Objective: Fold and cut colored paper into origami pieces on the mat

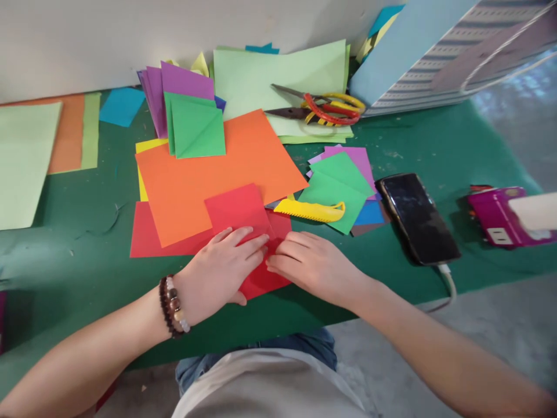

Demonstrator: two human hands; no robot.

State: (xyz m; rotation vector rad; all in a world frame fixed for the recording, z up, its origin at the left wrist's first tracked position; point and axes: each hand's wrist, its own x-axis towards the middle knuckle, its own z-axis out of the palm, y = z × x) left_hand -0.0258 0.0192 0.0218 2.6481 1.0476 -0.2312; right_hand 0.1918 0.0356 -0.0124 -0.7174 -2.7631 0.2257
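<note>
Both my hands are on a folded square of red paper (248, 215) at the front of the green table. My left hand (217, 270) grips its left side, with the thumb tucked beneath the sheet. My right hand (315, 270) lies against its right side, fingers pressing down, thumb hidden. My fingertips nearly meet over the fold. Behind the hands lies a large orange sheet (209, 174), overlapping a flat red sheet (152, 232). A beaded bracelet (173, 306) circles my left wrist.
Beyond the orange sheet lie folded green paper (195, 128), purple sheets (185, 81), pale green sheets (278, 75) and red-and-yellow-handled scissors (317, 104). To the right are a yellow serrated tool (308, 210), a cabled phone (418, 217) and a magenta box (496, 216).
</note>
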